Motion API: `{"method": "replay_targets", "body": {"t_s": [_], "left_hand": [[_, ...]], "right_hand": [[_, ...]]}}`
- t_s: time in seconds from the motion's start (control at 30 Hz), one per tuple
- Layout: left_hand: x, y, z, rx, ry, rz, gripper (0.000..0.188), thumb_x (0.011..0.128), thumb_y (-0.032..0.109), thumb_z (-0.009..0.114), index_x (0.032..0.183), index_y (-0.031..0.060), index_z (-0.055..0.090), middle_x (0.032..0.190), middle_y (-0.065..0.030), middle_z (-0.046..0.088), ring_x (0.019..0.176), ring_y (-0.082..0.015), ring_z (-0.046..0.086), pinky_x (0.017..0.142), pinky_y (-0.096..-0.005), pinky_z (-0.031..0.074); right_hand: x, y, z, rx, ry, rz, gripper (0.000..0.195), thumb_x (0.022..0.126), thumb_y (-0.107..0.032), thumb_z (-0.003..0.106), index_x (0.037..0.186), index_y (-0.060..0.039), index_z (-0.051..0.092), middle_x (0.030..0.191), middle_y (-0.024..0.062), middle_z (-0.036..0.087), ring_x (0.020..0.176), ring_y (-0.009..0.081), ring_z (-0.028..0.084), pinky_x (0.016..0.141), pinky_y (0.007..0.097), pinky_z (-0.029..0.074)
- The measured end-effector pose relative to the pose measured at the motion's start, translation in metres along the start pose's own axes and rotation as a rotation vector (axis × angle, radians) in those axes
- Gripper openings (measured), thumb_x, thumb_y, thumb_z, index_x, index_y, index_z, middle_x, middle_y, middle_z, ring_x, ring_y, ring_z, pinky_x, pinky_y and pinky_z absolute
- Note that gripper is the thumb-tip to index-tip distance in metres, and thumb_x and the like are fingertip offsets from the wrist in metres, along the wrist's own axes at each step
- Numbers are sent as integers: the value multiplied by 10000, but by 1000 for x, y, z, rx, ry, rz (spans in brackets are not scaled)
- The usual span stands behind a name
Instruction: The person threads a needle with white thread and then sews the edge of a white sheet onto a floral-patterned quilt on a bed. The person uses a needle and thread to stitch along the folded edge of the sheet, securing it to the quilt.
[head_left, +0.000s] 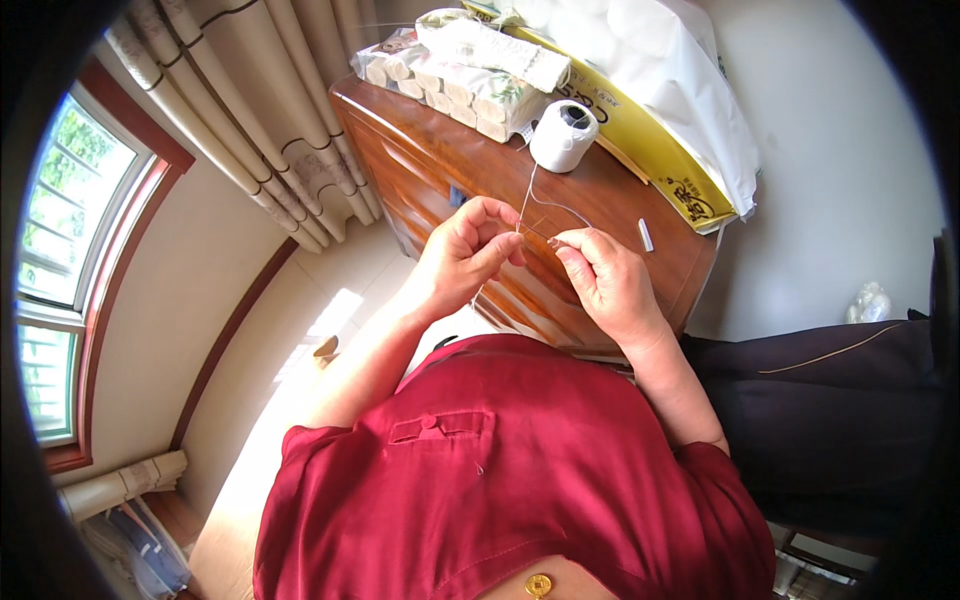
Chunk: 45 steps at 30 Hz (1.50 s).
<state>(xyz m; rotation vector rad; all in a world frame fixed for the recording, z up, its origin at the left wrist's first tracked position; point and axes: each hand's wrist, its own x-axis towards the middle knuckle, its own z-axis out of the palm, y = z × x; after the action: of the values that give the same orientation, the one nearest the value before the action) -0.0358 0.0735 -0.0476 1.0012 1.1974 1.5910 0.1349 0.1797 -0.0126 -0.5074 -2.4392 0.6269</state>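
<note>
My left hand (472, 251) pinches white yarn (531, 187) between thumb and forefinger, above the front of a wooden cabinet. That strand runs up to a white cone of yarn (564, 136) standing on the cabinet top. My right hand (604, 274) is closed around a thin needle or crochet hook (537, 233), whose far end meets the yarn at my left fingertips. Which of the two tools it is, I cannot tell. A second strand loops from the cone toward my right hand. Below my left hand hangs a short white yarn end (475, 298).
On the wooden cabinet (645, 202) lie a pack of tissue rolls (450, 94), a white knitted piece (499, 52) on top of it, a large yellow-and-white package (675, 112) and a small white stick (646, 235). Curtains (255, 97) and a barred window (82, 187) are at left.
</note>
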Motion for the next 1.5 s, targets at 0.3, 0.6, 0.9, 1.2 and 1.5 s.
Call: {"method": "replay_targets", "body": {"t_s": [0.3,0.6,0.9,1.2,1.5], "left_hand": [[5,15,3,108,-51,84,317,941,127,525,1254,100,486,793,10,622,684,-26,526,596,-193,426],[18,16,6,146,-17,71,147,939,136,530,1018,40,607,802,3,639,745,-48,591,640,-201,467],[28,10,12,113,67,113,108,918,103,551,953,29,621,784,-1,641,713,-40,565,616,-194,449],[38,-3,13,46,76,64,282,924,104,542,1200,65,498,765,-14,617,656,-39,524,564,-190,435],[33,-5,0,-309,35,-1,667,917,103,561,1449,96,161,746,-55,609,550,-52,460,511,-187,389]], "right_hand": [[3,-2,-5,13,28,-21,110,830,-90,593,939,-76,605,836,118,642,764,322,631,634,382,510],[6,3,-5,40,40,-8,105,844,-94,587,945,-66,583,838,141,642,772,332,628,628,385,504],[8,7,4,31,111,-15,102,853,-97,587,941,-50,566,841,160,635,765,348,622,630,400,500],[14,20,-14,-40,378,27,89,883,-130,578,938,-62,593,839,121,632,753,318,618,626,362,494],[-51,105,-15,-506,238,230,119,832,-204,642,893,-106,617,801,84,620,746,289,612,634,384,498]]}}
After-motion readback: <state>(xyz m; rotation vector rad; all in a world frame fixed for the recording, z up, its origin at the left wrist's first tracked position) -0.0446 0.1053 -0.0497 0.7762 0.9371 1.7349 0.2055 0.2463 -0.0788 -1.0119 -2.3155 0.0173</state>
